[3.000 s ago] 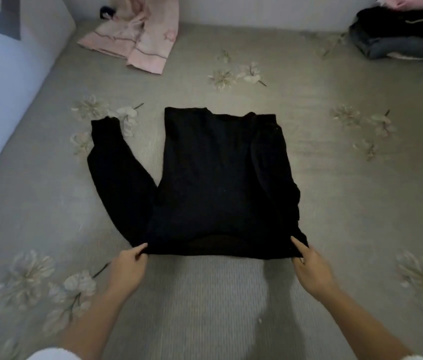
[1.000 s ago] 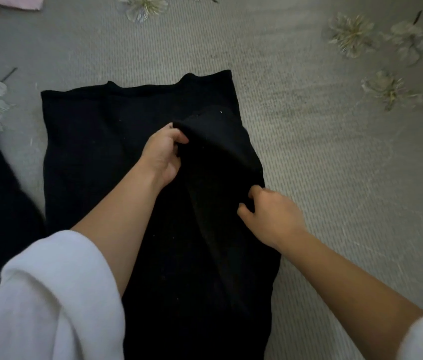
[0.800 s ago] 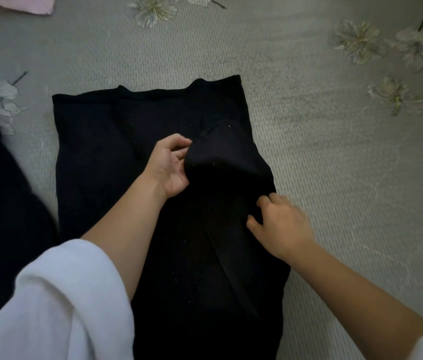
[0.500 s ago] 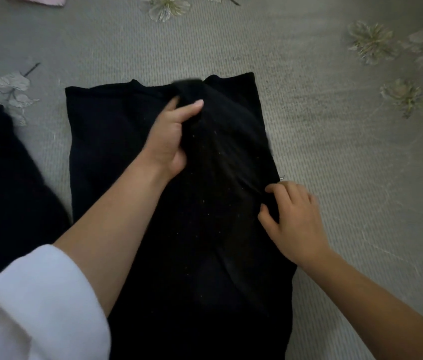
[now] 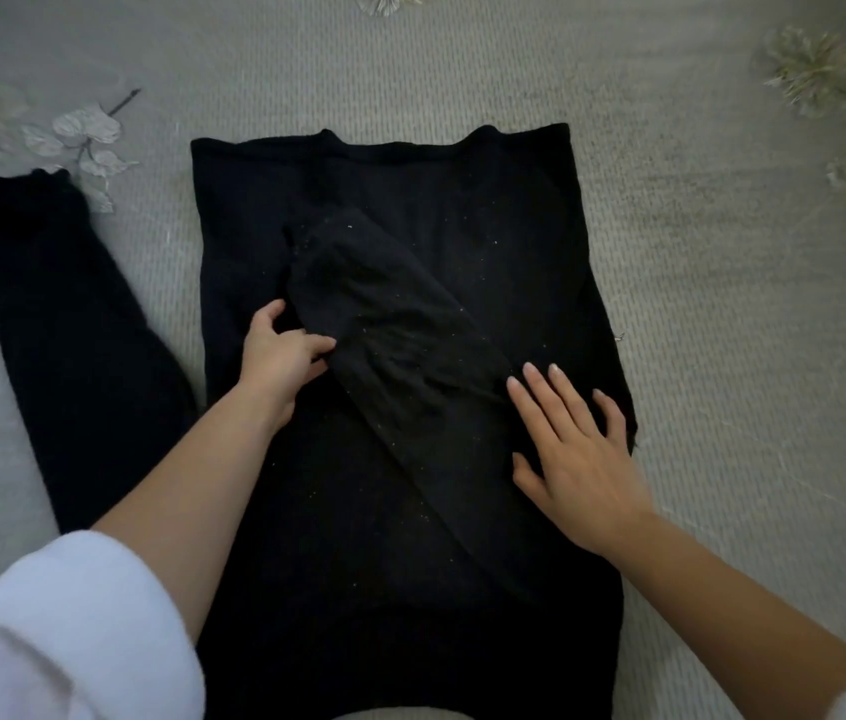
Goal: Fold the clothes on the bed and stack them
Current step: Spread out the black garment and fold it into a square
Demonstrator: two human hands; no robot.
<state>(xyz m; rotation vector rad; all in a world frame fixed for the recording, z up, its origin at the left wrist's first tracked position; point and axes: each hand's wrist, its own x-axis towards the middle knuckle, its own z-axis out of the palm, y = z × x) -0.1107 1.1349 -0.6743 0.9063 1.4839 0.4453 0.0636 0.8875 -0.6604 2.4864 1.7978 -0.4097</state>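
Observation:
A black sweater (image 5: 358,537) lies flat on the bed, collar at the far side. Its right sleeve (image 5: 390,324) is folded diagonally across the body, cuff pointing to the upper left. My left hand (image 5: 283,356) grips the edge of that folded sleeve near its middle, fingers curled into the cloth. My right hand (image 5: 574,449) lies flat with spread fingers on the sweater's right side, pressing the fold down. The other sleeve (image 5: 73,345) stretches out to the left on the bed.
The bed is covered by a grey ribbed spread (image 5: 748,356) with pale printed flowers (image 5: 810,70). White sleeves cover both of my upper forearms at the bottom of the view.
The folded sleeve's cuff has come down from the collar and now lies diagonally across the body. My left hand slid down to its edge; my right hand flattened out on the right side.

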